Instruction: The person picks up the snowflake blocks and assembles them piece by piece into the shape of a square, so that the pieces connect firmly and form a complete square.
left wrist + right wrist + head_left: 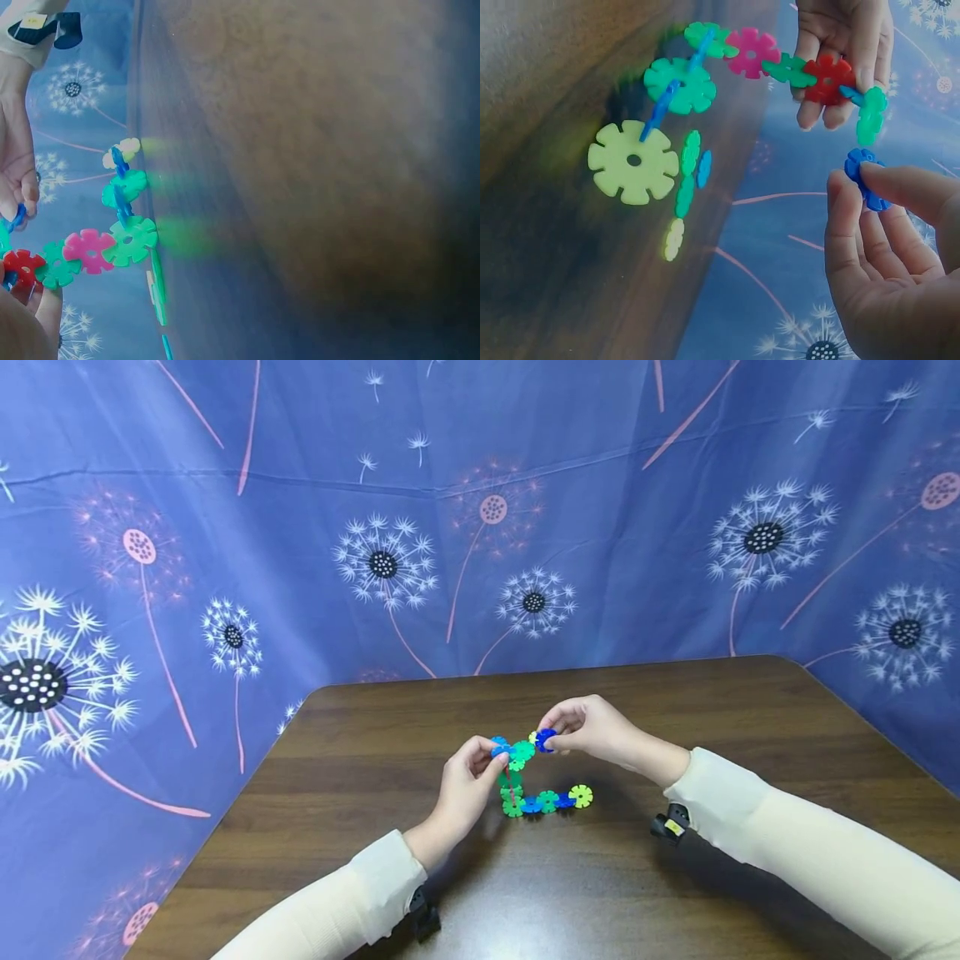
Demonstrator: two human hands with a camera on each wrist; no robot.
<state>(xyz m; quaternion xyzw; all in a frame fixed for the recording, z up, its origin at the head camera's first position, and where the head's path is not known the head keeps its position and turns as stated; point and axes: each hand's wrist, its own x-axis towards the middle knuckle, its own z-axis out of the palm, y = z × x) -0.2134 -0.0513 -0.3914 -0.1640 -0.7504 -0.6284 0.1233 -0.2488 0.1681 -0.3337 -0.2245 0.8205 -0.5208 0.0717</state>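
Observation:
A chain of notched plastic discs bends around in the head view, with a yellow disc (581,796) at its right end. My left hand (461,789) pinches the upper part by a blue disc (501,748), beside a red disc (829,80) and a pink disc (751,52). A green disc (871,116) sticks out past the left fingers. Between thumb and fingers, my right hand (600,731) holds a dark blue disc (866,180); a small gap separates it from that green disc in the right wrist view.
Several small discs, among them a green one (691,154), a blue one (703,169) and a yellow one (673,240), show beyond the chain. The brown wooden table (337,735) meets a blue dandelion-patterned cloth (622,577) behind it.

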